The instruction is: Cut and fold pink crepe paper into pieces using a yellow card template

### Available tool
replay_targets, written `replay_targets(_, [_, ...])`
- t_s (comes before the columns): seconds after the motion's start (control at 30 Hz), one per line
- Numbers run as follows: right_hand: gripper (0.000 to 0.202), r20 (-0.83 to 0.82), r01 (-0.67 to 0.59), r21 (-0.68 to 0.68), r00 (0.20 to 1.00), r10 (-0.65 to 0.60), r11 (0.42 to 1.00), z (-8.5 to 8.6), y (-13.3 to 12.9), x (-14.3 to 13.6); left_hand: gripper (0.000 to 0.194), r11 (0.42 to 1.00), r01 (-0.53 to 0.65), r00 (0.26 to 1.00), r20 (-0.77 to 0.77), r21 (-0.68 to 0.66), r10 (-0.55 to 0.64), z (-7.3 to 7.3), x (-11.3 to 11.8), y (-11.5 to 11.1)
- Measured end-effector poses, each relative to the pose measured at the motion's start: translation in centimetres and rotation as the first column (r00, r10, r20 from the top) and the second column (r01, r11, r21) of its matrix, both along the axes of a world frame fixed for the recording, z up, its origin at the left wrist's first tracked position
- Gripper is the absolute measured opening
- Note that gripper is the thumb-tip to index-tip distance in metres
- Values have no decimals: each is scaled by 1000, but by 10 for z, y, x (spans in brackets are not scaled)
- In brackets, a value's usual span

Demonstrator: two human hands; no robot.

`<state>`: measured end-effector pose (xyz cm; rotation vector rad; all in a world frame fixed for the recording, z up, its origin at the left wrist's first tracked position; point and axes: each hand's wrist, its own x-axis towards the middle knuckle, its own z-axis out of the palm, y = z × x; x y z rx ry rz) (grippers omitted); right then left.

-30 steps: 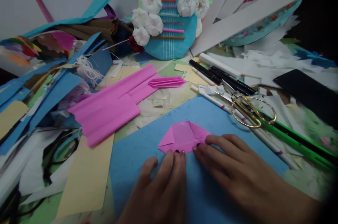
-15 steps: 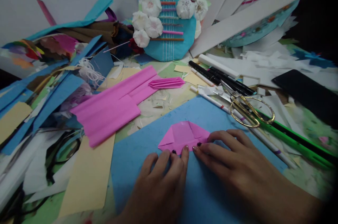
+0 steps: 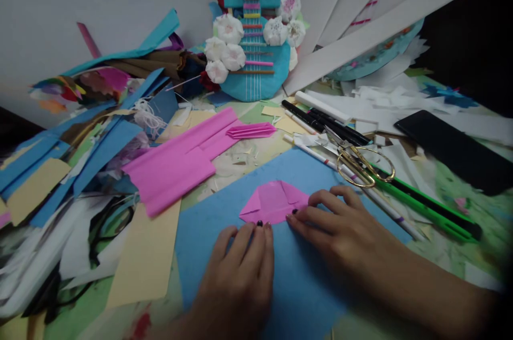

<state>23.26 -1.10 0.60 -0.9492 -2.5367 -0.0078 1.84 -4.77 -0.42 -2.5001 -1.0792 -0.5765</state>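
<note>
A folded piece of pink paper (image 3: 274,197), its two upper corners turned in, lies on a blue sheet (image 3: 224,211). At its lower edge, left of the middle, my left hand (image 3: 244,265) has thumb and fingertips pressed together on the paper. My right hand (image 3: 340,228) pinches the lower right edge between thumb and index finger, its other fingers curled above the right corner. Beyond the blue sheet rest a larger piece of pink crepe paper (image 3: 176,174) and a narrow pleated pink strip (image 3: 252,130).
Gold-handled scissors (image 3: 358,163), black pens (image 3: 304,115), a green cutter (image 3: 428,203) and a black phone (image 3: 460,147) lie at right. A blue paper guitar (image 3: 256,83) with white flowers stands at the back. Paper scraps (image 3: 100,153) heap up at left.
The view has shifted slightly, showing more of the guitar's top. My left thumb has drawn back towards the left fingers, leaving a wider gap between the hands. The pink paper stays folded.
</note>
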Motion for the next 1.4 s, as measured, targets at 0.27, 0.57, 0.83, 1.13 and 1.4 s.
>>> replay_targets(0.27, [29, -82, -179, -3, 981, 178, 984, 6, 0, -2, 30, 996, -39, 999, 17, -74, 41, 8, 2, 13])
replay_targets(0.57, [31, -139, -288, -191, 954, 264, 939, 13, -15, -6, 79, 972, -33, 993, -115, -234, 6, 3, -7, 5])
replay_targets(0.83, [29, -405, -252, -404, 911, 75, 880, 23, 15, 12, 90, 906, 125, 985, -63, -404, -163, 14, -20, 19])
replay_targets(1.13, [36, -247, -212, -228, 957, 155, 950, -6, 49, 16, 44, 721, 349, 928, 330, -599, -174, 17, -40, 66])
replay_targets(1.4, [22, -280, -249, -212, 942, 186, 945, -6, 41, 4, 81, 734, 261, 965, 157, -627, -209, 18, -32, 59])
